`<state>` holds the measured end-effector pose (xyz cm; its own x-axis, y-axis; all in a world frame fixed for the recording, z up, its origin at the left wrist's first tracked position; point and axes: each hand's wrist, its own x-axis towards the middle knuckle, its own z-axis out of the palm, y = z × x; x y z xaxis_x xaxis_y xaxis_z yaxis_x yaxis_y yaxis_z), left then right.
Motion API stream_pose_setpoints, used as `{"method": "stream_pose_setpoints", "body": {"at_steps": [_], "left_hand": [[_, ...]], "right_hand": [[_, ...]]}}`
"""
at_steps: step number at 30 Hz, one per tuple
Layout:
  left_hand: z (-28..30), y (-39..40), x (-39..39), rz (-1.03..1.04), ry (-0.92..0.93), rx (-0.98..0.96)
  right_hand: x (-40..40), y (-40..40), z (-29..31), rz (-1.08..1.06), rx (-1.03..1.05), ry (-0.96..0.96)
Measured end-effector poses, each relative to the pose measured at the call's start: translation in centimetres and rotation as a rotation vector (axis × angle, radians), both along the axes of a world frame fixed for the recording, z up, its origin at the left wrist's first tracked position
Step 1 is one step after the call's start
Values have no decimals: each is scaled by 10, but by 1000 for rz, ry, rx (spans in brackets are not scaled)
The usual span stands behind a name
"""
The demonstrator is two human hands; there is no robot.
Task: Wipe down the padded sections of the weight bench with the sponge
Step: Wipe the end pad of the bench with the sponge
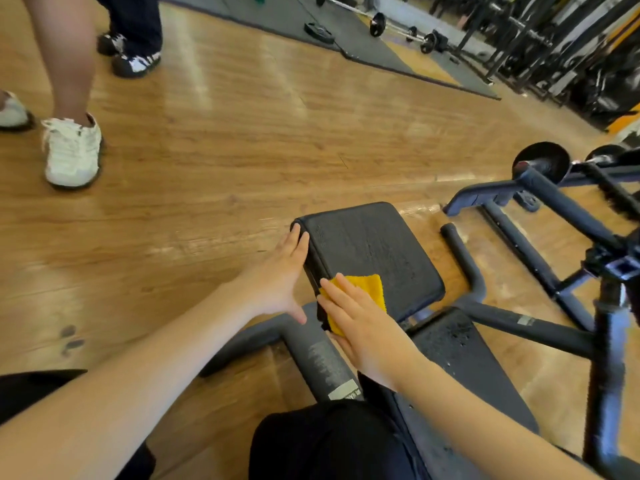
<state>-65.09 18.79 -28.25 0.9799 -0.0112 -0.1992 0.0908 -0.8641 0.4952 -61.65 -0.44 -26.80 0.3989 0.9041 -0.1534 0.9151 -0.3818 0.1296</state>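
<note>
Both forearms are bare from the near edge of the view out to the wrists, with no sleeves showing. The left hand (pixel 277 271) and right hand (pixel 363 327) wear no gloves, rings, watch or bands; the fingers (pixel 334 289) are bare, with short plain nails. Black clothing (pixel 322 445) covers the lap at the near centre, and more black fabric (pixel 31 393) shows at the near left, under the left forearm.

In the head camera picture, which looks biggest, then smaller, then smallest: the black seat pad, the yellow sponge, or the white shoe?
1. Black seat pad, clearly the largest.
2. White shoe.
3. Yellow sponge, though the right hand hides part of it.
The shoe lies farther from the camera, so real sizes may differ.
</note>
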Motion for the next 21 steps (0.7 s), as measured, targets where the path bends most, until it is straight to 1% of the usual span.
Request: {"method": "stream_pose_setpoints", "body": {"at_steps": [2, 4, 6, 8, 10, 13, 17, 19, 21], "left_hand": [[1, 2, 2, -15, 32, -5], [3, 5, 5, -18, 34, -12], [4, 6, 6, -11, 21, -24], [3, 6, 6, 4, 9, -34], [1, 3, 5, 21, -13, -33], [-2, 2, 3, 4, -14, -33], [1, 8, 3, -49, 27, -17], [0, 8, 2, -25, 26, -33], [-4, 8, 1, 44, 43, -114]], "right_hand": [[10, 11, -3, 23, -27, -1], [16, 32, -2, -27, 2, 63], [16, 40, -4, -94, 35, 52], [10, 30, -7, -140, 62, 2], [-3, 11, -9, -180, 72, 8], [-14, -4, -12, -134, 72, -49], [6, 32, -14, -112, 4, -59], [17, 55, -15, -94, -1, -22], [25, 72, -12, -133, -14, 1]]}}
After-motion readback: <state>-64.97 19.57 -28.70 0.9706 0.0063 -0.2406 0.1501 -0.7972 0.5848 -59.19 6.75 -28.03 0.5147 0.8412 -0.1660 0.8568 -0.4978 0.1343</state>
